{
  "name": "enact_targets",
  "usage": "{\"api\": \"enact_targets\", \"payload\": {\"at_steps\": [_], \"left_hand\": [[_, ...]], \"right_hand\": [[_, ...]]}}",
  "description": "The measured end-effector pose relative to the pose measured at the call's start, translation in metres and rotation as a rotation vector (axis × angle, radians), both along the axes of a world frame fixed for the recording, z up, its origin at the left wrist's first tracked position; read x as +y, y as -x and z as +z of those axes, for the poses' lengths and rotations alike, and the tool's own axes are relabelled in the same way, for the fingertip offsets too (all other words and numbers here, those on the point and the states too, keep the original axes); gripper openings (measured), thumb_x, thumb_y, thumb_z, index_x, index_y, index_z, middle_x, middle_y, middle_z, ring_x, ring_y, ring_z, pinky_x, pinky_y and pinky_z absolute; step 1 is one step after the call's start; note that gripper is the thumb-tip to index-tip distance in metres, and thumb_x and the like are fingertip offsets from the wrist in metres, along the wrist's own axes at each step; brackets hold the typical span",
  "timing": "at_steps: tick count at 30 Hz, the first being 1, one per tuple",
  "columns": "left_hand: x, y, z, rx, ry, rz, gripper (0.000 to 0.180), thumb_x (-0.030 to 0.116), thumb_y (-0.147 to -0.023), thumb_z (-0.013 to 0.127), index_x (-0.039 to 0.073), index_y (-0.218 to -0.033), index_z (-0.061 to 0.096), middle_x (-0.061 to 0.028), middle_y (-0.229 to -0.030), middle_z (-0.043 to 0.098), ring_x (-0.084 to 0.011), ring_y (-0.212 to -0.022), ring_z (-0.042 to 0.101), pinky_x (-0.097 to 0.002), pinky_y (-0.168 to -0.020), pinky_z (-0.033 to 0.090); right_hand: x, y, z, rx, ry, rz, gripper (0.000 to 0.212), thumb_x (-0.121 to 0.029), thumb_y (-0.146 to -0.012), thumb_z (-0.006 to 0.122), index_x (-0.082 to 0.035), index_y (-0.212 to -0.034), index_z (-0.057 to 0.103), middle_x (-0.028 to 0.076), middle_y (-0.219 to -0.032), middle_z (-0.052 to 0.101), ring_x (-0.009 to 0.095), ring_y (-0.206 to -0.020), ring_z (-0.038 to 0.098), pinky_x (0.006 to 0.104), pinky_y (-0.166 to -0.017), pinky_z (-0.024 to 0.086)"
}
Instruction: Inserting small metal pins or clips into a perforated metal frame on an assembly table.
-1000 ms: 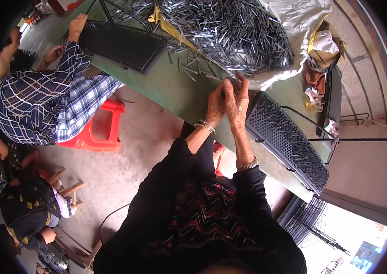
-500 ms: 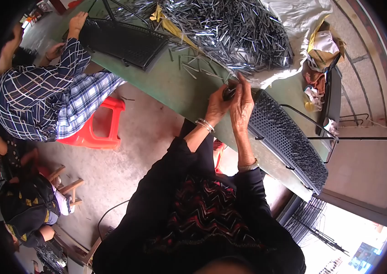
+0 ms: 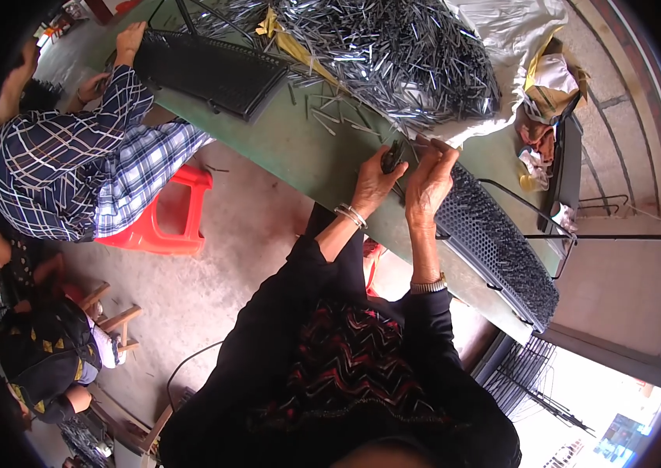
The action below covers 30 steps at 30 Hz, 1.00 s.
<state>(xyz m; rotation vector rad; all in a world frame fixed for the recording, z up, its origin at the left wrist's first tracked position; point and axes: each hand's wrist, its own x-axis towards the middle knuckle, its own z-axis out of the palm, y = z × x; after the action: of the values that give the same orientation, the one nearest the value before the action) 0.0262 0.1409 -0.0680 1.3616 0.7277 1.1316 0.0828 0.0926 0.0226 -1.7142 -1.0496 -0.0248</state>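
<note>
My left hand point(image 3: 375, 184) is closed round a small bunch of dark narrow strips point(image 3: 393, 158) that stick up between its thumb and fingers. Beside it, my right hand point(image 3: 428, 187) is over the near-left end of a black perforated panel point(image 3: 467, 217), its fingers bent together. Whatever those fingers pinch, if anything, is too small to make out. Dense rows of short dark strips point(image 3: 513, 234) stand up like bristles along much of the panel. Just beyond both hands lies a large heap of loose shiny dark strips point(image 3: 400, 58) on a white sack point(image 3: 513, 47).
Stray strips point(image 3: 330, 109) are scattered on the green table point(image 3: 268, 152). To the left, a co-worker in a checked shirt point(image 3: 65, 164) sits on a red stool point(image 3: 178, 222) at another black panel point(image 3: 213, 74). Thin black rods point(image 3: 513, 195) jut out on the right.
My hands have moved apart; the right one shifted to the right, over the panel's end. The strips in my left hand now show more clearly.
</note>
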Motion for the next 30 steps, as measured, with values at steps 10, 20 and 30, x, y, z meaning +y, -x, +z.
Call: {"api": "enact_targets", "payload": {"at_steps": [10,20,30], "left_hand": [[-0.002,-0.003,0.003,-0.021,-0.009,0.039,0.026,0.010,-0.080,0.070,0.003,-0.100,0.056,-0.0062,-0.075,0.061,-0.0088,-0.069,0.054,-0.0284,-0.065,0.047],[-0.003,-0.001,0.016,0.067,-0.025,-0.041,0.024,0.011,-0.081,0.067,0.002,-0.101,0.055,-0.0129,-0.077,0.061,-0.0145,-0.072,0.059,-0.0304,-0.067,0.048],[-0.007,-0.001,0.008,0.068,0.028,-0.100,0.038,0.020,-0.084,0.065,0.001,-0.113,0.051,-0.0124,-0.098,0.063,-0.0162,-0.090,0.060,-0.0297,-0.079,0.048]], "right_hand": [[0.002,-0.007,-0.024,0.031,0.216,0.006,0.016,-0.020,-0.094,0.046,-0.007,-0.099,0.055,0.020,-0.081,0.064,0.039,-0.077,0.063,0.0436,-0.064,0.049],[0.011,0.003,0.008,0.279,0.049,0.159,0.041,-0.038,-0.098,0.042,-0.001,-0.100,0.061,0.020,-0.074,0.057,0.022,-0.064,0.054,0.0340,-0.063,0.045],[0.003,0.000,-0.017,0.407,0.099,0.183,0.047,-0.040,-0.099,0.040,0.000,-0.112,0.059,0.016,-0.090,0.064,0.020,-0.081,0.058,0.0315,-0.077,0.045]]}}
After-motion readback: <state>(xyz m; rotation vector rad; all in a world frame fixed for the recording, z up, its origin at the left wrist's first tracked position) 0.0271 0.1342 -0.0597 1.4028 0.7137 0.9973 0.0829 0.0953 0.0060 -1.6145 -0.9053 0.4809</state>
